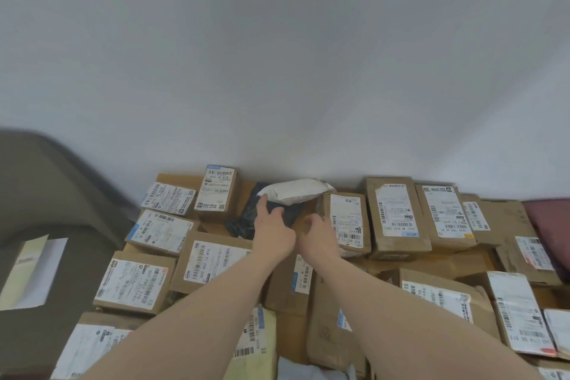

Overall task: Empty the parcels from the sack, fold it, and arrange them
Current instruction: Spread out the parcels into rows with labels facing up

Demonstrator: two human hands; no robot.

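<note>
The white soft parcel [295, 191] lies on a black bag [262, 216] against the wall, among cardboard boxes [398, 216]. Its near edge is touched by the left hand [273, 227], fingers extended; the right hand [317, 233] is loosely curled, holding nothing. Arranging appears under way; a firmer hold seems needed next.

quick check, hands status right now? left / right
Left hand: fingers on the black bag beneath the white parcel; grip cannot be told.
Right hand: loosely curled, holding nothing, open.
</note>
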